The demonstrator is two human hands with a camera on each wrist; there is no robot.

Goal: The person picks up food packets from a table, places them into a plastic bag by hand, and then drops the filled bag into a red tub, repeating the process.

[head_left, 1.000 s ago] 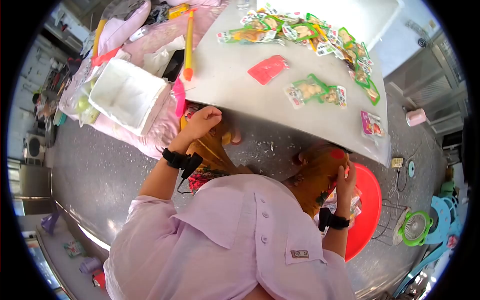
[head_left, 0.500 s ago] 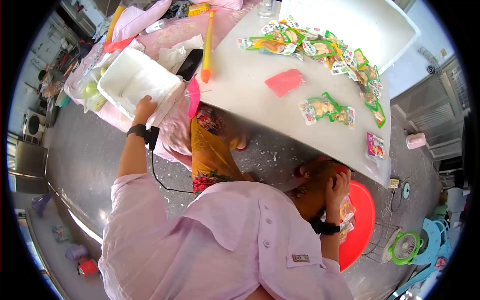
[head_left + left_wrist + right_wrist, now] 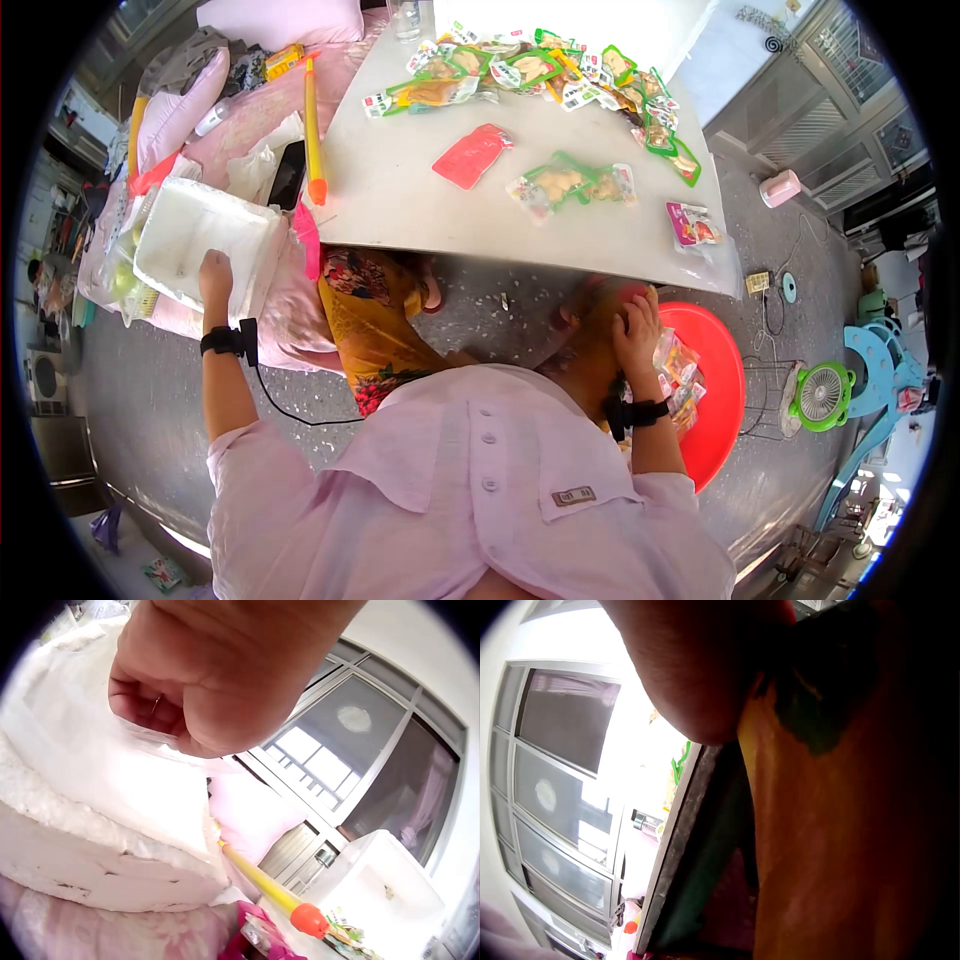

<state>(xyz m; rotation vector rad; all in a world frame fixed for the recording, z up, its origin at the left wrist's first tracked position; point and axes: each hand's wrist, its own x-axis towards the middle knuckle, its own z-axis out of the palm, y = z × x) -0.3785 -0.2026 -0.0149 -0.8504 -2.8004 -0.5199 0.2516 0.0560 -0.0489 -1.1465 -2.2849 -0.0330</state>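
My left hand is over the white foam box on the bed. In the left wrist view its fingers are curled, and a thin clear plastic film shows at the fingertips and thumb, pinched between them. My right hand rests with relaxed fingers on the trousered knee, beside the red basin. In the right wrist view the hand is dark and close against the orange cloth, its fingers hidden.
Snack packets lie across the back of the white table. Nearer are a red packet, green-edged packets and a purple packet. A yellow stick and phone lie left. A fan stands right.
My left hand has moved from the table's front edge leftward into the foam box and further over its inside. My right hand stays on the knee. The head view has shifted.
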